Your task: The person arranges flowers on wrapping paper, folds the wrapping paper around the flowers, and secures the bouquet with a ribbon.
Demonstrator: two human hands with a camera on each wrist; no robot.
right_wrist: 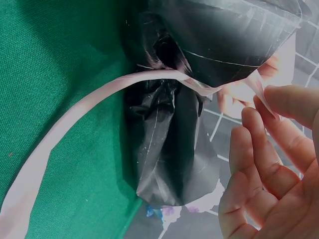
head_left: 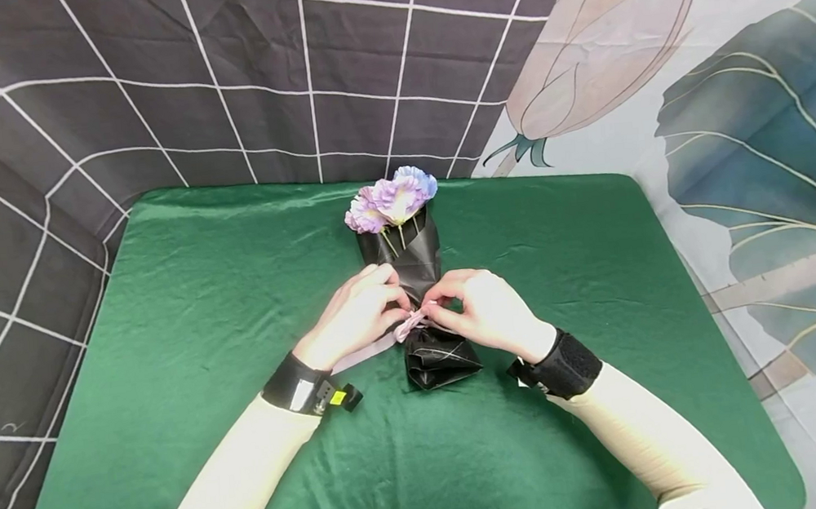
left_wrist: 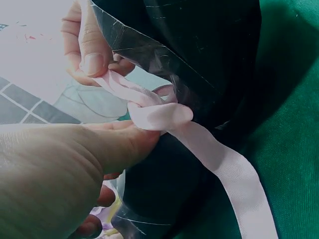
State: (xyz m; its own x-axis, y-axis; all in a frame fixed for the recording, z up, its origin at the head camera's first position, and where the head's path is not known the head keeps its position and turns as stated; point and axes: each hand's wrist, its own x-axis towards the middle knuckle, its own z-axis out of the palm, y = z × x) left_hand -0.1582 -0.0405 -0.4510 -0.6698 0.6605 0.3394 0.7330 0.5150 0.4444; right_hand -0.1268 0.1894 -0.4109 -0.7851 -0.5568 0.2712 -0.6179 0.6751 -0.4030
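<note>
A bouquet of lilac and blue flowers [head_left: 397, 198] lies in black wrapping paper [head_left: 416, 258], cinched at its middle by a pink ribbon [head_left: 409, 326]. My left hand [head_left: 361, 308] pinches the ribbon at its knot or loop, thumb foremost in the left wrist view. From the other side my right hand [head_left: 483, 309] pinches a length of ribbon between thumb and index finger, its other fingers loosely bent in the right wrist view. A ribbon tail [left_wrist: 234, 179] hangs past the wrapping on one side; another tail [right_wrist: 99, 94] trails across the cloth. The fingertips partly cover the knot.
A green cloth [head_left: 267, 243] covers the table under the bouquet. Behind it hangs a dark grid-patterned curtain [head_left: 249, 57], with a leaf-and-flower patterned sheet [head_left: 772, 129] to the right. Black straps [head_left: 569, 363] circle both wrists.
</note>
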